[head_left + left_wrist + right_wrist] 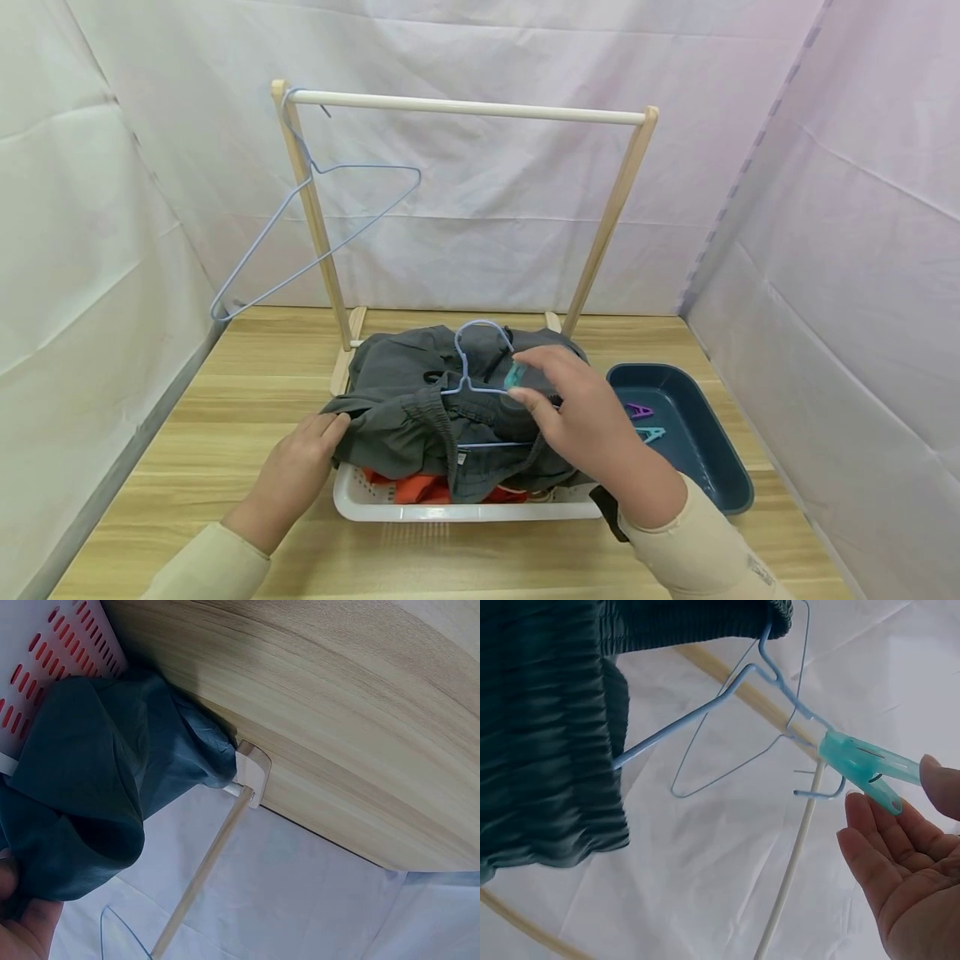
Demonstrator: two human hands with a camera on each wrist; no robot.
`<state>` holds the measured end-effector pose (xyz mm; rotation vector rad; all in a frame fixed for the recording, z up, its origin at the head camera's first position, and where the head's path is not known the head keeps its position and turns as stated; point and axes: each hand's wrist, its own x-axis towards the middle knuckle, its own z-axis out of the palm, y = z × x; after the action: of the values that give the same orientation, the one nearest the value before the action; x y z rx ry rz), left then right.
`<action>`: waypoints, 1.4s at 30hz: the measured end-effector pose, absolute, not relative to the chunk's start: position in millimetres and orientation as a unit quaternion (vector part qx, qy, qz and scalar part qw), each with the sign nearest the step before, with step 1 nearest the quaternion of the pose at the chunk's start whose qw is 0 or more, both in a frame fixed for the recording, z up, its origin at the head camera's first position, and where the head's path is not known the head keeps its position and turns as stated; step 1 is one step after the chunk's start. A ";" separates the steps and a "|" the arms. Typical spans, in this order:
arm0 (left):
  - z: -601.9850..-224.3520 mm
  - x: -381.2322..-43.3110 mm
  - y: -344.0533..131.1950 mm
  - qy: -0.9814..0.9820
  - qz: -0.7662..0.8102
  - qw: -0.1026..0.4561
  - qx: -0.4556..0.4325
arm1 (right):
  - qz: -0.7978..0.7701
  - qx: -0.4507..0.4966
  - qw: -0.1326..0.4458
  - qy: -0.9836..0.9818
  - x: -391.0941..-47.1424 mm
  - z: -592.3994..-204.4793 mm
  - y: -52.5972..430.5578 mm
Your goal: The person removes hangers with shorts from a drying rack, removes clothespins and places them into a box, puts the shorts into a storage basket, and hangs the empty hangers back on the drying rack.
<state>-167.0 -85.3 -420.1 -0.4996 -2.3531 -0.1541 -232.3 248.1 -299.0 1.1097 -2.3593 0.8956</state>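
Dark grey elastic-waist trousers (393, 429) lie bunched over a white basket (465, 513). A light blue hanger (464, 367) stands in their waist opening, its hook pointing up. My left hand (292, 467) grips the left side of the trousers between thumb and fingers; in the left wrist view cloth hides part of this hand. My right hand (592, 412) pinches a teal clothespin (859, 765) by its handles, close beside the hanger's hook. In the right wrist view the ribbed waistband (547, 772) hangs apart from the clothespin.
Behind the basket stands a wooden rack with a white rail (465, 107). A second blue hanger (258, 242) hangs at its left end. To the right, a dark blue tray (723, 471) holds a purple clothespin (638, 411) and a teal one. Orange cloth (422, 489) shows inside the basket.
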 end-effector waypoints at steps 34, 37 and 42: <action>-419.0 -163.5 -85.8 -0.917 -0.065 0.346 -0.187 | 0.240 0.247 0.140 -0.928 -245.3 -307.1 308.3; -418.7 -163.6 -85.5 -0.916 -0.065 0.347 -0.189 | 0.229 0.241 0.136 -0.933 -248.0 -310.0 313.3; -418.6 -163.7 -85.2 -0.915 -0.067 0.348 -0.191 | 0.218 0.233 0.129 -0.939 -255.5 -314.9 322.4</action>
<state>-163.7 -85.2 -418.6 -0.4947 -2.3726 -0.1741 -255.5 322.4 -314.9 0.6773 -2.7307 0.6328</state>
